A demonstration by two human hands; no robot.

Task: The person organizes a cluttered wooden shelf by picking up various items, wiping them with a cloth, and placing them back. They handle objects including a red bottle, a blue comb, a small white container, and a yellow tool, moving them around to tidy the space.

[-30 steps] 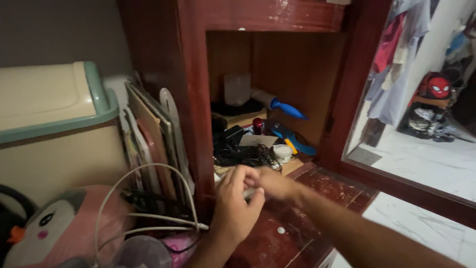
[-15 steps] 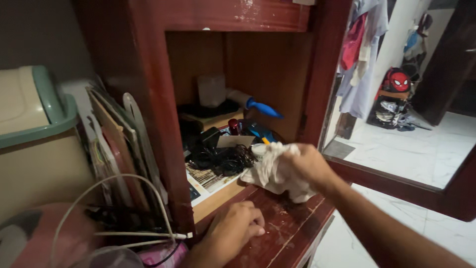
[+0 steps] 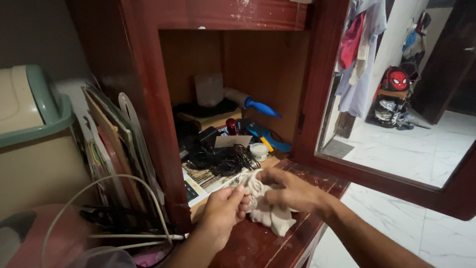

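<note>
Both hands grip a crumpled off-white cloth rag [image 3: 263,206] just above the scuffed red-brown wooden ledge [image 3: 258,243], in front of the open cabinet compartment. The left hand [image 3: 224,211] pinches its near edge with curled fingers, while the right hand [image 3: 290,191] closes over the top, beside a tangle of black cables [image 3: 220,159].

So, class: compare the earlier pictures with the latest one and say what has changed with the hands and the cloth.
The right hand brought the white cloth down from in front of the cubby to the red wooden ledge. The left hand, flat on the ledge half a second ago, lifted and gripped the cloth too. The cubby's clutter of black cables stayed put.
</note>
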